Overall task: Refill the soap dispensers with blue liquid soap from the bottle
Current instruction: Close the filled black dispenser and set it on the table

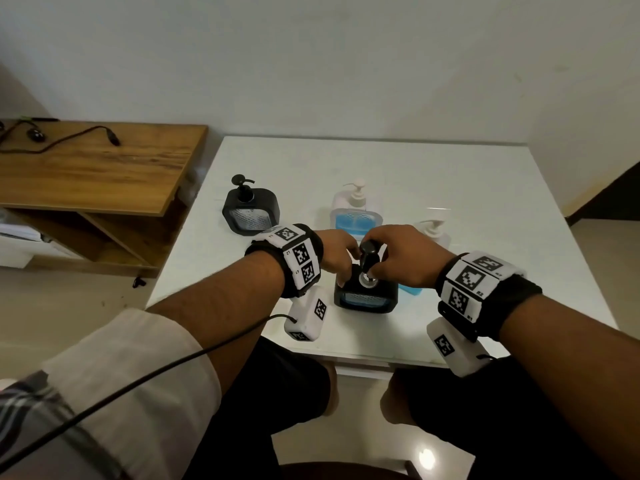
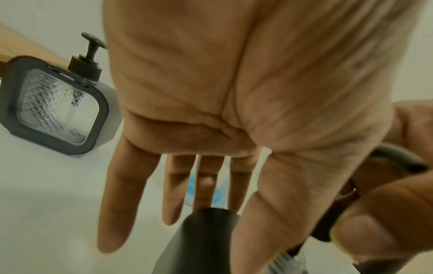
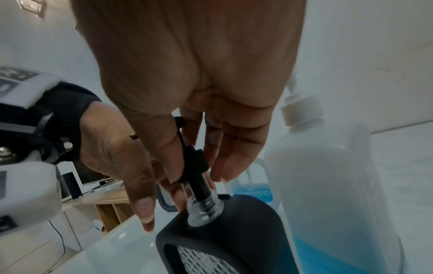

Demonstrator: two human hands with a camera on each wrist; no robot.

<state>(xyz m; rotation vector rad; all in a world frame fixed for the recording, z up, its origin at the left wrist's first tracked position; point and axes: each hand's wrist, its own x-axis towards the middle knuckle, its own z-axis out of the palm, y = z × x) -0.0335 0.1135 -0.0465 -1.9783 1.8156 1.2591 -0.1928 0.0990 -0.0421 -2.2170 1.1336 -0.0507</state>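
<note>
Fingers (image 3: 173, 166) of the right hand (image 1: 403, 256) are curled round the black pump head (image 1: 369, 256), which is held at the clear threaded neck (image 3: 203, 207) of the near black dispenser (image 1: 365, 294) on the white table (image 1: 485, 188). The left hand (image 1: 337, 252) is laid against the dispenser's body with straight fingers. The pump tube is best kept upright over the neck and the body kept steadied, so that nothing tips. Whether the pump is being lifted out or seated cannot be judged. The soap bottle (image 3: 328, 185), just beside on the right, is largely hidden by the right hand in the head view. The far black dispenser (image 1: 251, 211) looks empty.
</note>
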